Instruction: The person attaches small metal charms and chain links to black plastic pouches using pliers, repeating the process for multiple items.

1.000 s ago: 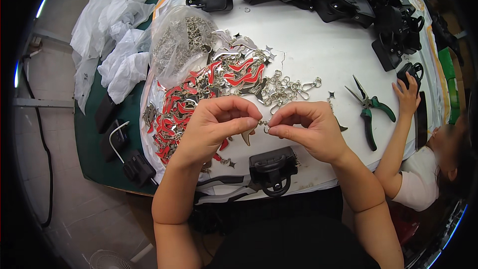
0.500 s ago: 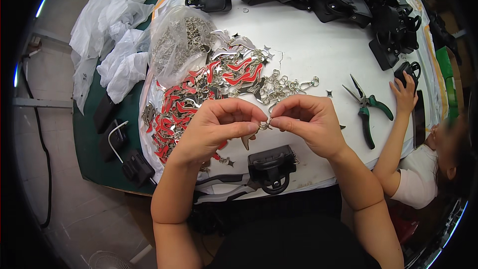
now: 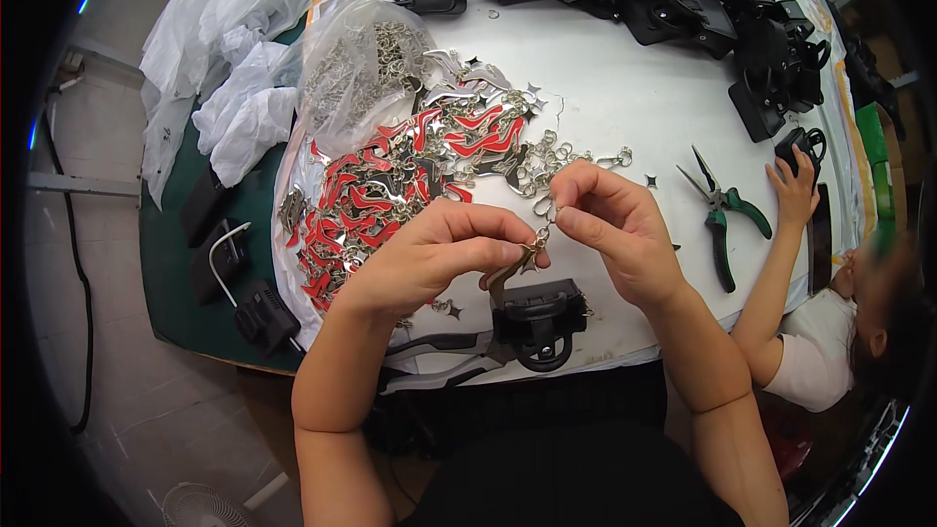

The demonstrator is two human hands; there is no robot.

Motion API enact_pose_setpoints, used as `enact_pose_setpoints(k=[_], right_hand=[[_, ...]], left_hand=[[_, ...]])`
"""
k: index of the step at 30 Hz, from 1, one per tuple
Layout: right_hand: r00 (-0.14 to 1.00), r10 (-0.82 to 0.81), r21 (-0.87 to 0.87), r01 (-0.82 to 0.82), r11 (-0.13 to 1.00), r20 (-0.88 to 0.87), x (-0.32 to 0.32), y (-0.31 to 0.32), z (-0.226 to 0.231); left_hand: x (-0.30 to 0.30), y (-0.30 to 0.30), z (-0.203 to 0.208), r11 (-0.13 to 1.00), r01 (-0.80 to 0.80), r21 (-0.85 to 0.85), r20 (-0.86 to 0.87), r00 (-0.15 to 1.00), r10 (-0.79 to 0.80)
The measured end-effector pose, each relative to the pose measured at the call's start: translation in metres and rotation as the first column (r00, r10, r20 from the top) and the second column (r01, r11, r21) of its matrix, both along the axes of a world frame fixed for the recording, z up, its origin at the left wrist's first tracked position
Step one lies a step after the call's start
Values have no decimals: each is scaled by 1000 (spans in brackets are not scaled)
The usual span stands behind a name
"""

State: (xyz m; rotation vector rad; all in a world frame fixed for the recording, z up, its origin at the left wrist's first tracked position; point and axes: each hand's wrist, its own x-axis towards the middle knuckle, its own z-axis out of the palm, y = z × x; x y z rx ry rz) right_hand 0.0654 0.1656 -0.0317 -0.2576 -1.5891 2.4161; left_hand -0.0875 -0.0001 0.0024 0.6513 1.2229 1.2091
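Observation:
My left hand (image 3: pixel 444 252) pinches a silver high-heel-shaped charm (image 3: pixel 505 277), which hangs below its fingertips. Beside those fingertips a small cluster of rings and a star charm (image 3: pixel 529 260) dangles. My right hand (image 3: pixel 622 234) is closed in a pinch on the metal clasp (image 3: pixel 547 211) at the upper end of the same short chain. Thumb and finger partly hide the clasp. Just under both hands a small black handbag (image 3: pixel 539 317) rests near the table's front edge, against the grey-and-black pliers (image 3: pixel 444 361).
Red and silver shoe charms (image 3: pixel 361 200) lie heaped on the left, beside a clear bag of chains (image 3: pixel 361 78). Green-handled long-nose pliers (image 3: pixel 724 215) lie to the right. Small black handbags (image 3: pixel 683 15) crowd the far side. Another person's hand (image 3: pixel 795 190) touches a black item at the right edge.
My right hand has moved up and slightly right, away from my left. The chain between them now shows. My left hand has shifted a little right, and the shoe charm hangs more plainly in view.

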Motion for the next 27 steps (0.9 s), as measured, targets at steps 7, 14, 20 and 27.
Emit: enact_pose_setpoints(k=[7, 14, 20, 27], right_hand=[[998, 0, -85, 5, 996, 61, 1, -1, 3], [995, 13, -138, 1, 990, 98, 1, -3, 3], [996, 23, -141, -36, 989, -87, -3, -2, 1], [951, 310, -135, -309, 941, -15, 7, 9, 20]], left_hand=[[-3, 1, -2, 999, 32, 26, 71, 997, -34], [-5, -1, -5, 999, -19, -38, 166, 986, 25], [-13, -7, 7, 992, 74, -101, -103, 991, -85], [28, -41, 61, 991, 62, -120, -604, 788, -122]])
